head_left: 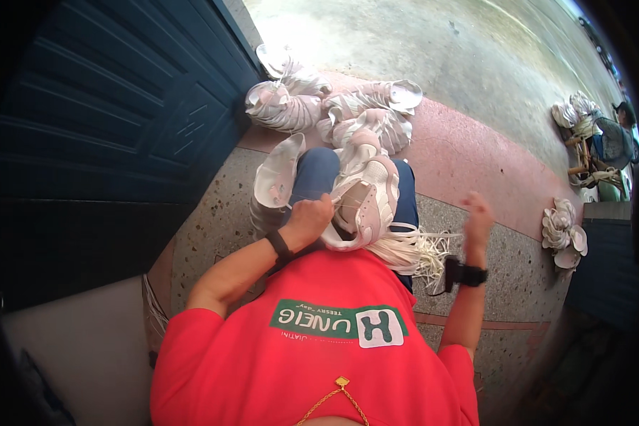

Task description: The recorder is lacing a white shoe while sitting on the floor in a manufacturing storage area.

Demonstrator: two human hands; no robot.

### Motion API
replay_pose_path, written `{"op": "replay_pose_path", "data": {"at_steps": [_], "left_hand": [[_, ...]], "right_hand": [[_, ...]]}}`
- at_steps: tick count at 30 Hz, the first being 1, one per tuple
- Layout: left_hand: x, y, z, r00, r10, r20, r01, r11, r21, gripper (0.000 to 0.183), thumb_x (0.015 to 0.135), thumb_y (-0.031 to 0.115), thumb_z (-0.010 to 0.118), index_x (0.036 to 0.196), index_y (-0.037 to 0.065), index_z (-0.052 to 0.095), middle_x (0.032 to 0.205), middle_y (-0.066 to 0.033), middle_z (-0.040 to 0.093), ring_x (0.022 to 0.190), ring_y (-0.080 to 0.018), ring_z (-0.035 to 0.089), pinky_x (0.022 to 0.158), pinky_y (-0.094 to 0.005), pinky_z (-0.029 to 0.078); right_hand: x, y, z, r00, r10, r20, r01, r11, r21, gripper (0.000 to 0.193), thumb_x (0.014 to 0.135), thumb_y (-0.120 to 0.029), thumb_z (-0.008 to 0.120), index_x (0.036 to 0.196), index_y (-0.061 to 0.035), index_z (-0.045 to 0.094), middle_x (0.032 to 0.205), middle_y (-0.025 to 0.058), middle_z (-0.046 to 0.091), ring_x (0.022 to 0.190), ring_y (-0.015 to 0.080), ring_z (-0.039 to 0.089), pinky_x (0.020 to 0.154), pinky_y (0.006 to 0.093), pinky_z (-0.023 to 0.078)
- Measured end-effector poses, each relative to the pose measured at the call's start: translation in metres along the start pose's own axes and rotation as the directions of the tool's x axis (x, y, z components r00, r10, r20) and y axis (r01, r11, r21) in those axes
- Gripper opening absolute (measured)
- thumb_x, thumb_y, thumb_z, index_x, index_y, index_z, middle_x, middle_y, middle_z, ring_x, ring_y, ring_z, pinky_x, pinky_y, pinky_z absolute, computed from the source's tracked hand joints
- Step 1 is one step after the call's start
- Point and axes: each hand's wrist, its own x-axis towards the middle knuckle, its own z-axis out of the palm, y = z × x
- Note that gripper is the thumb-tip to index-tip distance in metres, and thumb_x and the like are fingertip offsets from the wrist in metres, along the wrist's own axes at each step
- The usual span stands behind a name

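A white and pale pink shoe upper (368,195) lies across my lap, its opening toward me. At its left edge my left hand (309,219) is closed, pinching a thin white shoelace beside the eyelets. My right hand (478,219) is raised off to the right, apart from the upper. Its fingers look bent together and slightly blurred; whether they hold anything is too small to make out. A bundle of loose white shoelaces (415,254) lies over my right thigh, between the upper and my right wrist.
Stacks of nested uppers (287,106) lie on the floor beyond my knees, with another stack (266,192) beside my left knee. More uppers (564,231) lie at the right. A dark blue panelled door (121,121) stands at the left. Another person (618,135) sits at the far right.
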Motion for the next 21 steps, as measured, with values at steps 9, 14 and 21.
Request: {"op": "replay_pose_path", "data": {"at_steps": [9, 14, 21], "left_hand": [[0.011, 0.022, -0.001, 0.999, -0.035, 0.005, 0.035, 0.998, 0.054, 0.013, 0.094, 0.014, 0.057, 0.087, 0.002, 0.056, 0.06, -0.017, 0.066, 0.059, -0.0358, 0.072, 0.051, -0.0449, 0.058], [-0.009, 0.019, -0.011, 0.987, -0.143, 0.072, 0.141, 0.989, 0.042, 0.019, 0.095, 0.018, 0.058, 0.087, 0.001, 0.057, 0.064, -0.0215, 0.067, 0.064, -0.0398, 0.072, 0.055, -0.0494, 0.059], [0.013, 0.025, 0.014, 0.986, -0.096, 0.135, 0.107, 0.991, -0.077, 0.019, 0.096, 0.017, 0.057, 0.09, -0.002, 0.058, 0.069, -0.0246, 0.068, 0.069, -0.0428, 0.072, 0.061, -0.0512, 0.059]], "right_hand": [[-0.09, -0.041, 0.053, 0.782, -0.382, 0.493, 0.547, 0.8, -0.247, 0.035, 0.092, -0.037, 0.074, 0.099, -0.0031, 0.073, 0.087, 0.0101, 0.071, 0.075, 0.0232, 0.067, 0.067, 0.0356, 0.052], [-0.123, -0.073, 0.114, 0.72, -0.26, 0.643, 0.666, 0.518, -0.537, 0.049, 0.084, -0.05, 0.077, 0.088, -0.0019, 0.068, 0.087, 0.0176, 0.069, 0.075, 0.0367, 0.072, 0.065, 0.0457, 0.056], [-0.122, -0.043, 0.133, 0.683, -0.24, 0.69, 0.696, 0.499, -0.516, 0.032, 0.084, -0.034, 0.071, 0.084, -0.0022, 0.07, 0.084, 0.0195, 0.07, 0.072, 0.0366, 0.072, 0.064, 0.0466, 0.058]]}}
